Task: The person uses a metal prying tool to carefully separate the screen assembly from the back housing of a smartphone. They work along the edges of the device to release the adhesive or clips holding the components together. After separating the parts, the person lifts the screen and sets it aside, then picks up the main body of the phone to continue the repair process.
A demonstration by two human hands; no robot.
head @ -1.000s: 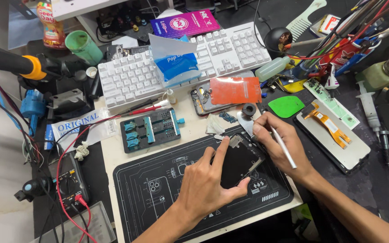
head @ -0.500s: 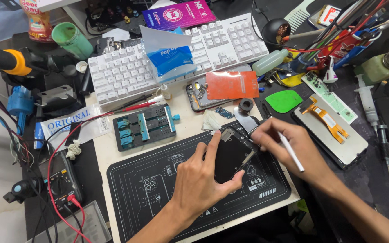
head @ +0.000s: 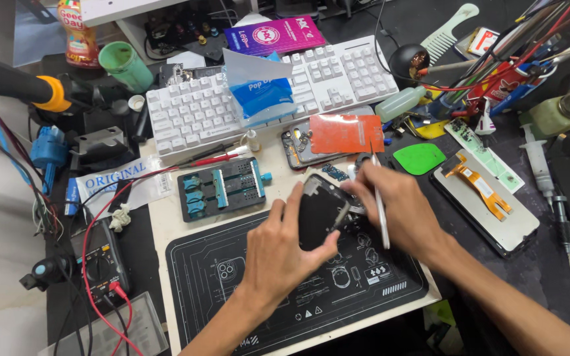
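Noted: 1 flat magenta rectangular pack (head: pixel 274 34) behind the keyboard, 1 blue tissue packet (head: pixel 260 95) lying on it, 1 white printed strip label (head: pixel 124 180) at left.

One white keyboard (head: pixel 265 99), one green cup (head: pixel 125 64), two syringes (head: pixel 537 158), one multimeter (head: pixel 100 260).

Two bare forearms, no sleeves in view. Left hand (head: pixel 278 254) and right hand (head: pixel 400 211) both ungloved, no rings, no watch, no wristband. Short, unpainted nails. No markings or bandages anywhere visible.
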